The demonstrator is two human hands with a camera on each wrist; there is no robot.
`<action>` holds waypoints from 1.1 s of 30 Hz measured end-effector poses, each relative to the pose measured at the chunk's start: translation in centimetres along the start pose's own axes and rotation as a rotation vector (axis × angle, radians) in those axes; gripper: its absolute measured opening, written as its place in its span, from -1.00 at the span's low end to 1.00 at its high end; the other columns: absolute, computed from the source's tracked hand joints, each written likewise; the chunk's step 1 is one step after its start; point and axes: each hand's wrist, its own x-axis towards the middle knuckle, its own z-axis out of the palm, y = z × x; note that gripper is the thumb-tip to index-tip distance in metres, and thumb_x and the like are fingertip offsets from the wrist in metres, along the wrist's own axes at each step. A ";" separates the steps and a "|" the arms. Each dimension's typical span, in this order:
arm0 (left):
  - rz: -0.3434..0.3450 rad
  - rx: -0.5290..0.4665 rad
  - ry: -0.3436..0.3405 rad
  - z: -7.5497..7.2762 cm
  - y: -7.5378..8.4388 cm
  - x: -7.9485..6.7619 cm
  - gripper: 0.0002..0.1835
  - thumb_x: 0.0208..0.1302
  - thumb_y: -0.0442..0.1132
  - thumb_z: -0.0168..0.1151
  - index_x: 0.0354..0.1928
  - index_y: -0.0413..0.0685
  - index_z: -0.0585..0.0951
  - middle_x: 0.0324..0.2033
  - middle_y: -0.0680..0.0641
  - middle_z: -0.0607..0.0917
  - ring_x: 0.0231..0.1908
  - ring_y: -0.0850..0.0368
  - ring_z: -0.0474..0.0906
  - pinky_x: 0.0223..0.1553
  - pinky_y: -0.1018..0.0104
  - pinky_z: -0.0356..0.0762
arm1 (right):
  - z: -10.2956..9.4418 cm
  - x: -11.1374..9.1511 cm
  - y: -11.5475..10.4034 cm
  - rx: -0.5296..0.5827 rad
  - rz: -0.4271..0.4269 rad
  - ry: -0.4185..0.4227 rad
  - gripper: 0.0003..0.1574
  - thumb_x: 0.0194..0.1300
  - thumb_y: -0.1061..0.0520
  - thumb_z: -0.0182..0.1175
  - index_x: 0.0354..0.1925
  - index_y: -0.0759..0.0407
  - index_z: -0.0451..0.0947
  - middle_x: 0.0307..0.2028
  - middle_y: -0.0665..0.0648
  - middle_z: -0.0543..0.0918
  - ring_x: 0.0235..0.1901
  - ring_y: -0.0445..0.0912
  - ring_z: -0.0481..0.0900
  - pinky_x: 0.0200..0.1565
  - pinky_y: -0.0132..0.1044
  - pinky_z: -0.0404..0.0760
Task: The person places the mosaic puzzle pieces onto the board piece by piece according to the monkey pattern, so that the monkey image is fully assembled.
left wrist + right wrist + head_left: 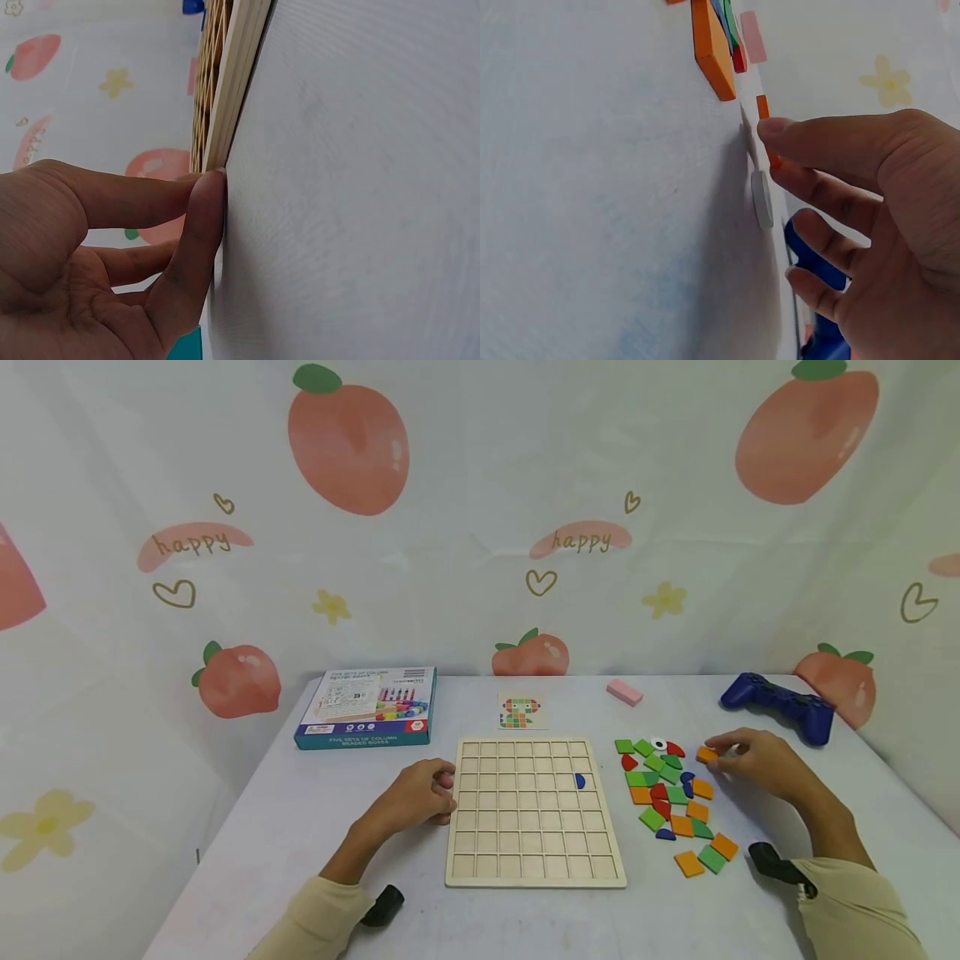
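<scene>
A wooden grid board (525, 810) lies on the table, with one blue half-round tile (580, 782) in a cell near its right side. At the board's left edge, my left hand (420, 792) pinches the rim between thumb and forefinger; the wrist view shows those fingertips (206, 187) right at the edge. My right hand (757, 762) pinches an orange square tile (707, 754) beside the pile. Close up, that orange tile (769, 135) is held above the table, and a white round piece (761, 199) sits just below the fingers.
Loose green, red, orange and blue tiles (660, 777) spread right of the board. Behind it lies a pattern card (522, 711). A boxed set (367, 707) stands back left; a pink block (624, 692) and a blue game controller (780, 706) lie back right.
</scene>
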 end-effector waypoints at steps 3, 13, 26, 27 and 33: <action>-0.002 -0.004 0.008 0.1 -0.1 0.1 -0.44 0.24 -0.45 0.41 0.30 -0.38 0.54 -0.11 -0.12 0.62 -0.25 0.10 0.61 -0.27 0.32 0.77 | 0.2 0.1 -0.4 -0.001 -0.023 0.005 -0.36 0.41 -0.02 0.33 0.26 0.39 0.60 0.01 0.38 0.66 -0.10 0.13 0.57 -0.23 -0.23 0.63; -0.007 -0.020 0.003 0.0 0.2 -0.1 -0.44 0.25 -0.46 0.41 0.30 -0.38 0.53 -0.11 -0.13 0.61 -0.26 0.09 0.61 -0.27 0.31 0.78 | 1.5 0.4 -4.0 0.028 -0.090 0.014 -0.43 0.40 -0.03 0.33 0.22 0.30 0.66 0.01 0.31 0.68 -0.04 0.15 0.56 -0.14 -0.10 0.65; -0.007 0.002 0.005 0.2 0.1 -0.1 -0.43 0.27 -0.45 0.41 0.33 -0.38 0.53 -0.11 -0.12 0.62 -0.24 0.09 0.60 -0.25 0.33 0.76 | 4.2 0.4 -8.9 0.026 -0.331 -0.002 -0.59 0.39 0.06 0.40 0.12 0.23 0.72 -0.08 0.09 0.71 -0.02 0.08 0.55 0.02 0.06 0.65; -0.003 0.008 0.006 0.2 0.1 -0.1 -0.42 0.27 -0.45 0.41 0.33 -0.38 0.53 -0.12 -0.11 0.62 -0.24 0.10 0.60 -0.25 0.33 0.76 | 4.3 0.4 -9.3 0.028 -0.342 -0.007 -0.60 0.38 0.07 0.40 0.11 0.23 0.73 -0.09 0.08 0.71 -0.02 0.08 0.55 0.03 0.06 0.64; 0.029 0.031 0.012 0.1 0.0 -0.1 -0.42 0.25 -0.45 0.42 0.32 -0.40 0.54 -0.16 -0.10 0.61 -0.24 0.10 0.59 -0.20 0.29 0.77 | 5.6 0.3 -11.3 0.019 -0.396 -0.017 -0.67 0.37 0.10 0.41 0.05 0.19 0.75 -0.12 0.03 0.70 -0.04 0.05 0.53 0.00 -0.05 0.59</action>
